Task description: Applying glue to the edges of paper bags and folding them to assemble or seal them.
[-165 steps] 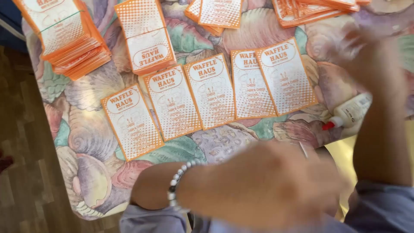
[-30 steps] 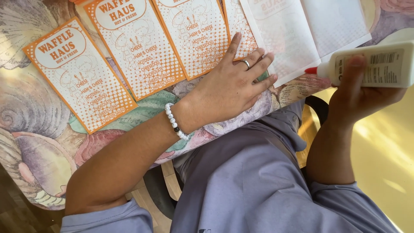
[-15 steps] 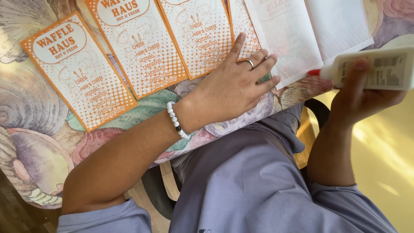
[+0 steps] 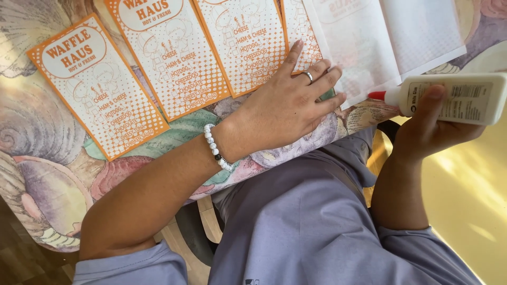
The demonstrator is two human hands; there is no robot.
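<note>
Now | left hand (image 4: 285, 108): fingers spread flat on sheet (image 4: 369, 47) | right hand (image 4: 428, 132): fingers gripping glue bottle (image 4: 454, 97)

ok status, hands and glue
Left hand flat on table edge, fingertips on white sheet. Right hand holds glue bottle, red tip near sheet. Nothing between.

Probably a home craft corner: shell-patterned tablecloth (image 4: 31, 148), wooden floor (image 4: 16, 264), orange printed cards (image 4: 100, 87), glue bottle (image 4: 459, 97).
</note>
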